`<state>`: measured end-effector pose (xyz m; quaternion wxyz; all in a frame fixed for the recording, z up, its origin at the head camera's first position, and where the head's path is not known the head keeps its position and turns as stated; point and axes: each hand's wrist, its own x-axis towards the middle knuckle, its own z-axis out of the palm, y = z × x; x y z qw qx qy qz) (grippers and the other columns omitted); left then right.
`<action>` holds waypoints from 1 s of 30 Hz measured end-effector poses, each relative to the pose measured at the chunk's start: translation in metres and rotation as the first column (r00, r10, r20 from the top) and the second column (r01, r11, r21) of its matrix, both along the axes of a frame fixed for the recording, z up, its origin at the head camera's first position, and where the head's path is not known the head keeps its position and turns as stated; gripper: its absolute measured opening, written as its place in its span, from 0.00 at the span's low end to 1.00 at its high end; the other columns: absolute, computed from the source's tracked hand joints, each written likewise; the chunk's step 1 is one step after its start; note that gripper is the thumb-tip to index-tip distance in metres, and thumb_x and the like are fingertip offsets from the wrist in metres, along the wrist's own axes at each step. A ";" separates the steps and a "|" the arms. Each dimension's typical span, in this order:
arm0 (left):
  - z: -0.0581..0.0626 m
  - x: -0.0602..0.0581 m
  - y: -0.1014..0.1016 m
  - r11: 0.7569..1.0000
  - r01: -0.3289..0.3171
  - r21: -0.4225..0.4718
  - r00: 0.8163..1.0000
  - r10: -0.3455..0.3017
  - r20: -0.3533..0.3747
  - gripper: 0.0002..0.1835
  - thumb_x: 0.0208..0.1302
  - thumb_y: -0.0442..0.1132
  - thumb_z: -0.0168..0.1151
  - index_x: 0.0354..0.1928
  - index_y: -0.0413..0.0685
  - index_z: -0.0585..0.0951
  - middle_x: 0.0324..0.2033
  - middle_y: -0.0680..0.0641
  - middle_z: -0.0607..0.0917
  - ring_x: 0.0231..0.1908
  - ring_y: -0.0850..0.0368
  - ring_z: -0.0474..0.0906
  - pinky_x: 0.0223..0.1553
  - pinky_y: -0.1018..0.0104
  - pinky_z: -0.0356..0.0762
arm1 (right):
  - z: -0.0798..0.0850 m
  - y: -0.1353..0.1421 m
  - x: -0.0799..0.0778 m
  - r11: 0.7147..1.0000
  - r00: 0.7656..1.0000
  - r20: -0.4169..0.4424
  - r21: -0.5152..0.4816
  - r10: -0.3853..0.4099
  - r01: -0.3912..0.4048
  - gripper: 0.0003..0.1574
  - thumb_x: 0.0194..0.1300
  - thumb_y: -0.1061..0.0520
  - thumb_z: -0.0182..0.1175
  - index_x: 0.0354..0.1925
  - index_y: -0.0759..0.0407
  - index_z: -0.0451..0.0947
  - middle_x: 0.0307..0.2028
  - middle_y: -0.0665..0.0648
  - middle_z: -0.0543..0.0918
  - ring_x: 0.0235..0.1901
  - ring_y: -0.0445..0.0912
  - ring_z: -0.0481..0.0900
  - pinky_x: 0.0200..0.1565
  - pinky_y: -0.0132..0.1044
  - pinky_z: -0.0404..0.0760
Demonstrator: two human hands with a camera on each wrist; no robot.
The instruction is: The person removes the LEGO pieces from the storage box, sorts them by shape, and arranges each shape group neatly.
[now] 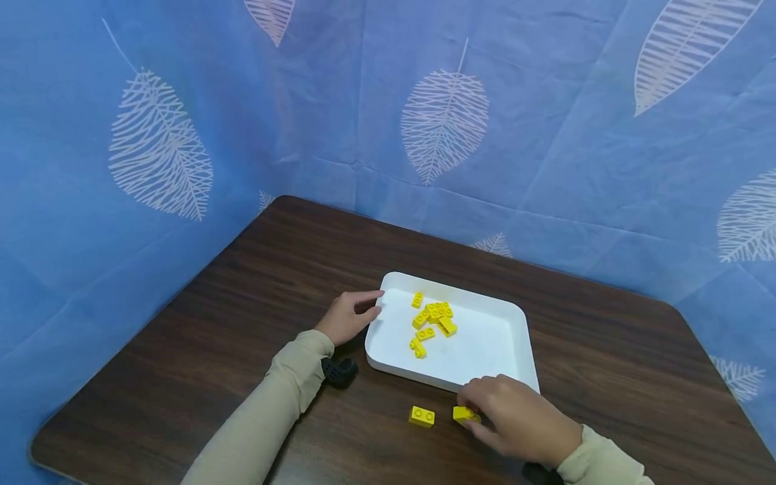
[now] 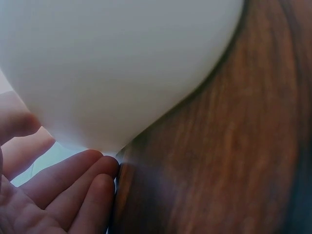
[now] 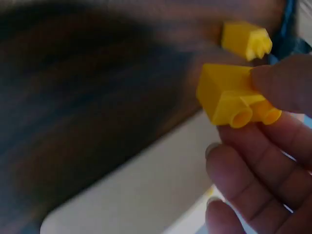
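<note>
My right hand (image 1: 512,417) pinches a yellow toy brick (image 3: 219,92) between thumb and fingers, near the front right of the white tray (image 1: 491,337). Two round studs on this brick point toward the palm side in the right wrist view. A second yellow brick (image 1: 422,416), studs up, stands on the table just left of the held one. At the tray's left side is my left hand (image 1: 347,316), its fingers relaxed and thumb and forefinger apart, tips at the rim. In the left wrist view several fingertips (image 2: 100,180) meet the tray's outer wall (image 2: 122,73).
Several yellow bricks (image 1: 436,310) lie loosely grouped in the tray's left half, some touching. The dark wooden table (image 1: 242,323) has rounded corners. A blue curtain with white leaf prints (image 1: 445,128) hangs behind it. A black wrist device (image 1: 339,372) sits at the left cuff.
</note>
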<state>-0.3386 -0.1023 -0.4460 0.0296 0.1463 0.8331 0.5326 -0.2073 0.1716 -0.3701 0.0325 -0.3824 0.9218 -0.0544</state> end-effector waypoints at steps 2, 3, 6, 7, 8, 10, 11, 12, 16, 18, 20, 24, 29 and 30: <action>0.000 0.000 0.000 1.000 -0.002 0.000 1.000 0.002 -0.003 0.21 0.64 0.38 0.60 0.60 0.47 0.76 0.59 0.46 0.77 0.56 0.50 0.75 0.54 0.57 0.76 | -0.004 -0.005 0.000 0.999 0.999 -0.031 0.031 0.032 -0.031 0.07 0.55 0.54 0.66 0.33 0.47 0.77 0.29 0.37 0.77 0.27 0.29 0.68 0.31 0.31 0.74; 0.000 -0.001 0.000 1.000 -0.002 -0.001 1.000 0.002 -0.005 0.21 0.64 0.38 0.60 0.60 0.47 0.76 0.59 0.46 0.77 0.56 0.50 0.75 0.54 0.57 0.76 | -0.006 -0.007 0.000 0.998 0.998 -0.043 0.042 0.044 -0.042 0.07 0.54 0.54 0.66 0.33 0.48 0.78 0.28 0.38 0.77 0.27 0.30 0.69 0.31 0.31 0.74; 0.000 -0.001 0.001 1.000 0.000 -0.003 1.000 0.000 -0.011 0.21 0.64 0.38 0.60 0.60 0.47 0.76 0.58 0.46 0.77 0.56 0.51 0.75 0.54 0.57 0.76 | -0.008 -0.013 0.000 0.996 0.997 -0.050 0.073 0.057 -0.053 0.07 0.53 0.54 0.66 0.32 0.50 0.78 0.28 0.39 0.78 0.27 0.31 0.69 0.30 0.32 0.73; 0.000 -0.001 0.001 1.000 0.000 -0.005 1.000 0.000 -0.013 0.21 0.64 0.38 0.60 0.60 0.47 0.76 0.58 0.46 0.77 0.56 0.50 0.75 0.55 0.56 0.76 | -0.009 -0.014 -0.001 0.995 0.998 -0.045 0.085 0.054 -0.050 0.07 0.54 0.54 0.66 0.33 0.50 0.78 0.28 0.39 0.78 0.27 0.31 0.69 0.31 0.32 0.73; 0.000 -0.001 0.001 1.000 0.000 -0.006 1.000 0.000 -0.011 0.21 0.64 0.38 0.60 0.60 0.46 0.76 0.58 0.46 0.77 0.55 0.50 0.75 0.54 0.56 0.76 | -0.010 -0.015 -0.001 0.994 0.998 -0.035 0.095 0.049 -0.045 0.07 0.54 0.53 0.66 0.33 0.50 0.79 0.28 0.39 0.79 0.27 0.31 0.69 0.31 0.32 0.73; 0.000 0.000 0.001 1.000 0.000 -0.011 1.000 -0.001 -0.012 0.21 0.64 0.38 0.60 0.60 0.46 0.76 0.58 0.46 0.77 0.56 0.50 0.75 0.55 0.56 0.75 | -0.011 -0.017 -0.002 0.993 0.999 -0.013 0.108 0.044 -0.042 0.07 0.54 0.53 0.66 0.33 0.49 0.79 0.28 0.39 0.79 0.27 0.31 0.68 0.31 0.33 0.72; 0.000 0.000 0.001 1.000 -0.001 -0.012 1.000 0.001 -0.011 0.21 0.64 0.38 0.60 0.60 0.47 0.76 0.58 0.46 0.77 0.56 0.50 0.74 0.55 0.56 0.75 | -0.012 -0.018 -0.003 0.993 0.999 -0.001 0.113 0.042 -0.041 0.07 0.54 0.53 0.66 0.33 0.49 0.79 0.29 0.39 0.79 0.27 0.31 0.68 0.31 0.33 0.72; 0.000 0.000 0.001 1.000 -0.002 -0.014 1.000 0.002 -0.009 0.21 0.64 0.39 0.60 0.60 0.47 0.76 0.59 0.46 0.77 0.57 0.50 0.74 0.56 0.55 0.75 | -0.013 -0.019 -0.003 0.992 0.999 0.009 0.118 0.039 -0.040 0.07 0.54 0.53 0.66 0.34 0.49 0.79 0.29 0.39 0.79 0.27 0.31 0.68 0.31 0.33 0.71; 0.001 0.000 -0.001 1.000 -0.005 -0.008 1.000 0.005 -0.003 0.21 0.64 0.39 0.60 0.60 0.47 0.76 0.59 0.46 0.77 0.58 0.50 0.73 0.56 0.55 0.74 | -0.015 -0.020 -0.004 0.990 0.999 0.032 0.135 0.030 -0.034 0.08 0.55 0.52 0.66 0.35 0.49 0.80 0.30 0.40 0.79 0.27 0.31 0.69 0.31 0.33 0.70; 0.001 0.001 -0.001 1.000 -0.005 -0.003 1.000 0.005 -0.005 0.21 0.64 0.39 0.60 0.60 0.47 0.76 0.59 0.46 0.77 0.58 0.50 0.73 0.56 0.54 0.74 | -0.015 -0.021 -0.004 0.990 0.999 0.038 0.139 0.025 -0.030 0.08 0.55 0.52 0.66 0.35 0.49 0.80 0.30 0.40 0.80 0.28 0.31 0.69 0.32 0.33 0.71; 0.001 0.001 -0.002 1.000 -0.004 0.003 1.000 0.004 -0.006 0.21 0.65 0.39 0.60 0.60 0.47 0.76 0.59 0.46 0.76 0.60 0.50 0.72 0.57 0.54 0.73 | -0.016 -0.022 -0.005 0.990 0.999 0.045 0.139 0.024 -0.030 0.08 0.55 0.52 0.66 0.36 0.49 0.80 0.31 0.40 0.80 0.29 0.32 0.70 0.32 0.33 0.71; -0.001 0.000 -0.002 1.000 -0.006 0.006 1.000 0.006 -0.008 0.21 0.65 0.39 0.59 0.60 0.48 0.76 0.60 0.47 0.76 0.62 0.50 0.70 0.59 0.54 0.71 | -0.016 -0.023 -0.005 0.990 0.997 0.066 0.137 0.028 -0.037 0.08 0.56 0.51 0.66 0.36 0.49 0.80 0.31 0.40 0.81 0.29 0.31 0.71 0.32 0.33 0.72; -0.002 0.000 -0.002 1.000 -0.004 0.008 1.000 0.004 -0.013 0.21 0.65 0.39 0.59 0.60 0.48 0.76 0.60 0.47 0.76 0.62 0.50 0.70 0.59 0.53 0.71 | -0.006 -0.019 -0.007 0.997 0.998 0.061 0.074 0.024 -0.028 0.10 0.58 0.48 0.65 0.37 0.49 0.80 0.32 0.40 0.81 0.30 0.31 0.71 0.32 0.33 0.73; -0.002 0.000 -0.002 1.000 -0.002 0.007 1.000 0.003 -0.013 0.21 0.65 0.39 0.59 0.60 0.48 0.76 0.60 0.47 0.76 0.62 0.50 0.70 0.59 0.53 0.71 | -0.003 -0.018 -0.008 0.998 0.998 0.057 0.051 0.018 -0.021 0.10 0.58 0.48 0.65 0.37 0.49 0.80 0.32 0.40 0.81 0.29 0.31 0.71 0.32 0.33 0.72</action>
